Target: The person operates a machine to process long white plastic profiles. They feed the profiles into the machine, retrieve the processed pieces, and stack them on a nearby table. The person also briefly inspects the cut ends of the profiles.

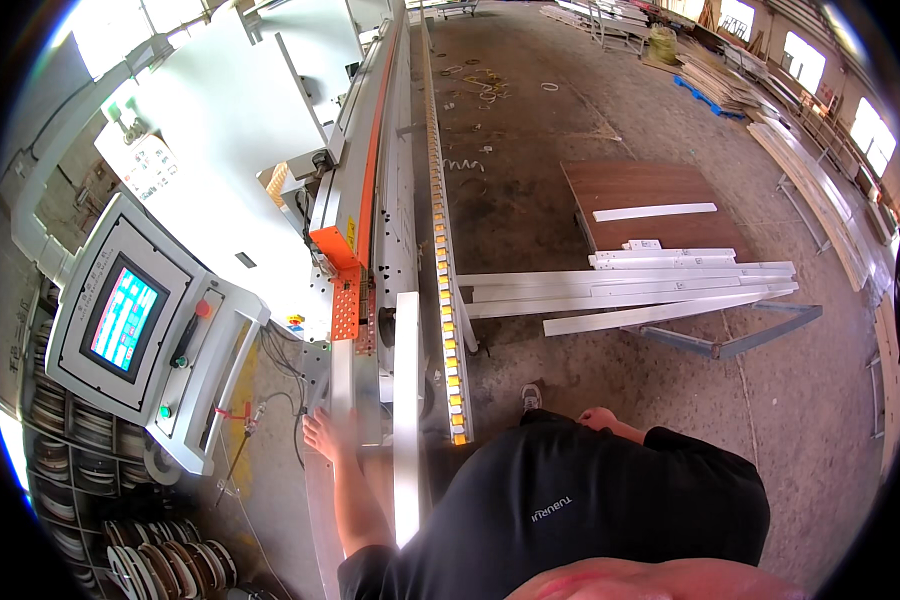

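The left hand [328, 433] lies flat, fingers together and stretched forward, on the near end of a narrow white strip [341, 385] that rests on the infeed bed of a long white machine [230, 120]. It is pressing on the strip, not wrapped around it. Just right of that strip, and parallel to it, a wider white panel [407, 400] lies lengthwise on the bed, reaching from near the person's black shirt to the orange guard [342, 270] at the mouth of the machine. Right of the panel runs a long rail of yellow rollers [448, 300], stretching away toward the far end of the hall.

The right hand [600, 418] hangs low at the person's side, above the concrete floor [530, 170], well apart from the machine. It looks loosely curled and empty, though it is small and partly hidden by the shirt, so whether the fingers are apart or together cannot be told.

On the left, a grey control panel [150, 330] with a lit colour screen, a red button and a green button tilts toward the person. Below it, at the near left, shelves hold coils of edging tape [160, 570]. On the right, a stack of long white strips [630, 285] lies across a low metal stand, with a brown board [650, 200] just beyond it on the floor.
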The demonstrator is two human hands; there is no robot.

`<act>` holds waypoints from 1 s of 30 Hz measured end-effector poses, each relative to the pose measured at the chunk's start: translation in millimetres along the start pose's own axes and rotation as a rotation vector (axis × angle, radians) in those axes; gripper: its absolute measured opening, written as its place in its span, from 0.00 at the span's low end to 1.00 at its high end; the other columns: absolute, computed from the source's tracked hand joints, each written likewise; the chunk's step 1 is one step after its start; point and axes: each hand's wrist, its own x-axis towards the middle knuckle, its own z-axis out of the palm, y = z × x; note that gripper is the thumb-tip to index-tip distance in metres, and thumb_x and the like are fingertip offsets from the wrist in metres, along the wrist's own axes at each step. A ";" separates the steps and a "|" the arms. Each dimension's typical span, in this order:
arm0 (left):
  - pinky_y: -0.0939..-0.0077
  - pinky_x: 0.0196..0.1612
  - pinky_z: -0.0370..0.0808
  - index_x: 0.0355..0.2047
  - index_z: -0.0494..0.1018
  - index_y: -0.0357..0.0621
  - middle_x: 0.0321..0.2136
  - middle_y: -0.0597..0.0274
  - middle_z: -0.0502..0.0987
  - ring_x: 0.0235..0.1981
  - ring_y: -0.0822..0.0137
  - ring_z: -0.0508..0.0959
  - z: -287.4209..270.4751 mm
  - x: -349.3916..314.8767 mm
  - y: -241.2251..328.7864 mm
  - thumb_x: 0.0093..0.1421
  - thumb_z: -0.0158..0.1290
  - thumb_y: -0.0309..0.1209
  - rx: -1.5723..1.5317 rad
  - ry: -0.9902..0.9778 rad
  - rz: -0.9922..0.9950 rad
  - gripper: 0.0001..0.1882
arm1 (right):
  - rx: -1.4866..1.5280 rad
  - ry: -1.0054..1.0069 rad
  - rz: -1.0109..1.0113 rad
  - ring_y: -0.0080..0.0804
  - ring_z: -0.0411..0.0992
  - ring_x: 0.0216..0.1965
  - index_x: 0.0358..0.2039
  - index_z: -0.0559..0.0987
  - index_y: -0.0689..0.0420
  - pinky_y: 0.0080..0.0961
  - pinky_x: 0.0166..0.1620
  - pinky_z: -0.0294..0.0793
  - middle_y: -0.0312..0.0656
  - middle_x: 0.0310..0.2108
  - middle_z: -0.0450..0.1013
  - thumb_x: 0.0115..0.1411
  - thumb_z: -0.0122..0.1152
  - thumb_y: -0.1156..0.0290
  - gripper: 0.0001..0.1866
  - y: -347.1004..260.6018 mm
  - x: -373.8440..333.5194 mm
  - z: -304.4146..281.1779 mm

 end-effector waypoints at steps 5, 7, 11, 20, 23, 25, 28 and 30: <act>0.48 0.77 0.48 0.70 0.62 0.46 0.75 0.40 0.56 0.76 0.43 0.54 -3.1 -0.8 3.2 0.54 0.66 0.61 -0.005 -0.010 0.003 0.51 | -0.031 -0.005 -0.021 0.42 0.83 0.47 0.45 0.90 0.46 0.38 0.53 0.80 0.40 0.43 0.86 0.63 0.62 0.53 0.17 7.3 4.8 1.2; 0.48 0.77 0.48 0.70 0.62 0.46 0.75 0.40 0.56 0.77 0.43 0.54 -2.5 -1.1 3.4 0.54 0.66 0.61 -0.007 -0.009 0.002 0.51 | -0.034 -0.005 -0.023 0.43 0.83 0.47 0.44 0.90 0.46 0.38 0.52 0.80 0.40 0.43 0.86 0.63 0.62 0.53 0.17 7.3 4.9 0.6; 0.47 0.77 0.48 0.71 0.62 0.46 0.75 0.40 0.56 0.77 0.43 0.53 0.6 0.0 -2.5 0.54 0.66 0.62 -0.005 -0.006 0.005 0.52 | -0.038 -0.002 -0.030 0.42 0.83 0.47 0.44 0.90 0.46 0.39 0.52 0.81 0.40 0.42 0.86 0.63 0.62 0.53 0.17 4.3 3.5 -1.3; 0.47 0.77 0.49 0.71 0.61 0.45 0.75 0.40 0.56 0.76 0.42 0.54 5.1 3.0 1.6 0.53 0.66 0.63 -0.001 0.004 0.022 0.54 | -0.014 0.033 -0.019 0.42 0.83 0.46 0.43 0.90 0.46 0.39 0.52 0.81 0.40 0.42 0.86 0.61 0.65 0.54 0.16 -3.3 -6.4 -9.4; 0.47 0.77 0.49 0.71 0.61 0.45 0.75 0.40 0.56 0.76 0.42 0.54 3.7 2.0 -1.8 0.53 0.66 0.63 0.004 0.006 0.012 0.54 | 0.001 0.068 -0.026 0.42 0.83 0.45 0.44 0.90 0.48 0.39 0.51 0.81 0.41 0.42 0.86 0.60 0.68 0.56 0.16 -12.6 -10.4 -12.6; 0.47 0.77 0.49 0.71 0.61 0.45 0.75 0.41 0.56 0.76 0.42 0.54 6.2 2.3 -7.2 0.53 0.66 0.63 0.008 0.012 0.005 0.53 | 0.011 0.087 -0.017 0.42 0.83 0.45 0.44 0.89 0.49 0.39 0.51 0.81 0.41 0.42 0.86 0.58 0.70 0.59 0.15 -19.4 -13.1 -15.1; 0.47 0.77 0.49 0.71 0.61 0.46 0.75 0.41 0.56 0.76 0.42 0.54 2.3 0.1 -2.5 0.53 0.66 0.63 0.006 -0.002 0.004 0.53 | 0.026 0.094 0.025 0.41 0.83 0.45 0.44 0.89 0.51 0.39 0.50 0.81 0.41 0.42 0.86 0.57 0.72 0.62 0.15 -22.2 -17.0 -17.7; 0.47 0.77 0.49 0.71 0.62 0.46 0.75 0.41 0.56 0.76 0.41 0.54 3.8 1.3 -1.9 0.53 0.66 0.62 0.003 0.003 0.009 0.53 | 0.029 0.086 0.037 0.41 0.83 0.46 0.44 0.88 0.51 0.39 0.50 0.81 0.41 0.42 0.86 0.56 0.73 0.63 0.15 -16.5 -13.0 -16.3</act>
